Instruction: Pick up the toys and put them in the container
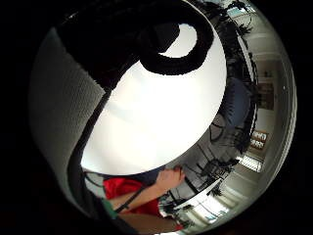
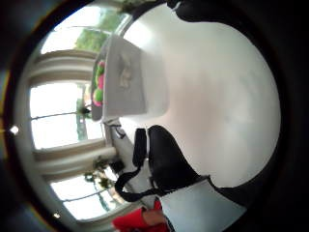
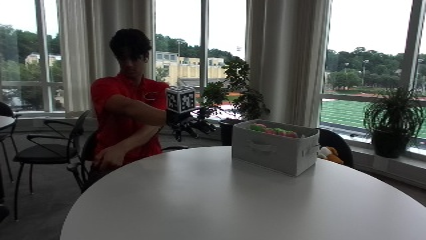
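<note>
My right grip point(image 3: 188, 125) is raised above the near edge of the round white surface point(image 3: 219, 205), beside the container point(image 3: 274, 147); its gloved fingers hang loosely curled and hold nothing. The grey fabric container stands on the surface. Green and pink toys point(image 3: 273, 131) lie inside the container, showing above its rim.

Gloved right hand point(image 3: 188, 126) raised at chest height, fingers loosely spread, holding nothing
</note>
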A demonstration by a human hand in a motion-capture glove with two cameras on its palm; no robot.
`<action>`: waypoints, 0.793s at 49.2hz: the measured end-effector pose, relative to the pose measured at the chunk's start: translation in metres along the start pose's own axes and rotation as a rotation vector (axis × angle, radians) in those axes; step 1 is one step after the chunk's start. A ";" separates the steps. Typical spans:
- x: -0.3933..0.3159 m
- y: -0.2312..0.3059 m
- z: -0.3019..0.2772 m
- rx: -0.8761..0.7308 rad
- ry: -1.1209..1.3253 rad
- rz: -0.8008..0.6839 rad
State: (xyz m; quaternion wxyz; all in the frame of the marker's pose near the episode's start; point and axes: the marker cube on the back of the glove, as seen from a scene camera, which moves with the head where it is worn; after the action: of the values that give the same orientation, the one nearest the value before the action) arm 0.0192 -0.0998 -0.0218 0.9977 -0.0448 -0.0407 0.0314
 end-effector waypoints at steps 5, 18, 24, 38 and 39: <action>0.001 -0.001 0.000 -0.003 0.011 0.002; 0.000 0.002 0.000 -0.010 0.011 -0.001; -0.003 0.005 0.000 0.005 0.026 -0.011; -0.004 0.004 -0.003 0.015 0.054 -0.015; -0.004 0.004 -0.003 0.019 0.057 -0.017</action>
State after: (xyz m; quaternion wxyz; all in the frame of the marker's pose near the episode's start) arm 0.0150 -0.0964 -0.0253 0.9990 -0.0359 -0.0126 0.0223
